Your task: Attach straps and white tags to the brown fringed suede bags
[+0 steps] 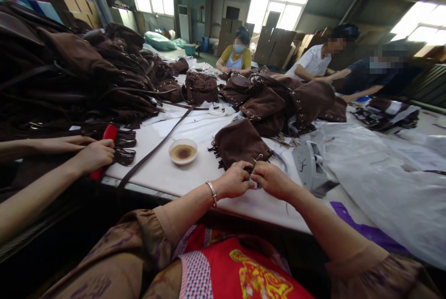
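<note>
A small dark brown suede bag (240, 140) with fringe along its left side lies flat on the table before me. My left hand (237, 180) and my right hand (272, 179) meet at its near corner, just below a small metal ring (258, 157). Both hands are closed, fingertips pinched close together at the bag's edge. A tiny pale piece (254, 185) shows between them; what it is cannot be made out. To the left stands a white bowl (182, 161) of brownish liquid with a darker patch. Right of my right hand is a grey device (311, 169) with black handwriting.
At left, another person's hand (93, 155) grips a red object (109, 133) beside a large heap of brown fringed bags (80, 57). More bags (272, 104) are piled mid-table. Clear plastic sheeting (383, 173) covers the right side. Several people work across the table.
</note>
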A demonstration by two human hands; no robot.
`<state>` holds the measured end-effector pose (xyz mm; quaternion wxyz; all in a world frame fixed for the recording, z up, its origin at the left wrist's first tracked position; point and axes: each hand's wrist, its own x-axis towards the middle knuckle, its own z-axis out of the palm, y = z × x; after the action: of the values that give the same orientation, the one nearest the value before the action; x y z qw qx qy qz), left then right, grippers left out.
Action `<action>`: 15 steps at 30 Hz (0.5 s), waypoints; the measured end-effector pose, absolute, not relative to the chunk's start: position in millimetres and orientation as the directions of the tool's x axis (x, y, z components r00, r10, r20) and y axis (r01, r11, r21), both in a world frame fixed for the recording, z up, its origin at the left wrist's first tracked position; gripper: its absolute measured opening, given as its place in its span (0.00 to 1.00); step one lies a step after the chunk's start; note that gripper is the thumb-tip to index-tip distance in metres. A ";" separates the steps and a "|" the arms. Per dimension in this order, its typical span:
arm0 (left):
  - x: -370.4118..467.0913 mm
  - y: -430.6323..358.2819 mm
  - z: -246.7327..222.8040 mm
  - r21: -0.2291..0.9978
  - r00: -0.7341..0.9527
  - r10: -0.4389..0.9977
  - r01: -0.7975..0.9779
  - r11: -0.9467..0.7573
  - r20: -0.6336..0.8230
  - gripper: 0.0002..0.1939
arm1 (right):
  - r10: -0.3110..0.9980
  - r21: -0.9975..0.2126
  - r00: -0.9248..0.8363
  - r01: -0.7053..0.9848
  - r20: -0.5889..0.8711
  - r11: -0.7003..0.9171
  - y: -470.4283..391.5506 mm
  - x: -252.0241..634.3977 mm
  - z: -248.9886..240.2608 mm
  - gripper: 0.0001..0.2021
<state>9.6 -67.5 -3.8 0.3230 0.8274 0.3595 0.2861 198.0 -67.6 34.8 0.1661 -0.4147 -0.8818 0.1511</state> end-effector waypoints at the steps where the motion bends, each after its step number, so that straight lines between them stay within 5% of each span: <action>1: 9.4 -67.0 -3.5 0.739 0.578 0.783 0.419 -0.528 0.232 0.09 | 0.770 -0.350 -0.597 0.689 0.223 0.635 -70.2 196.9 32.8 0.10; 8: 9.8 -63.6 1.4 0.671 0.607 0.778 0.511 -0.537 0.161 0.09 | 0.646 0.027 -0.620 0.730 0.445 0.683 -86.0 193.2 23.2 0.12; 15: 13.0 -59.4 4.0 0.745 0.521 0.842 0.503 -0.438 0.143 0.10 | 0.606 0.064 -0.589 0.743 0.535 0.666 -101.8 194.9 14.6 0.10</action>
<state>13.0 -59.4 4.0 0.3281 0.8079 0.4161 0.2578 194.9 -101.8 14.6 0.2422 -0.3830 -0.8801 -0.1417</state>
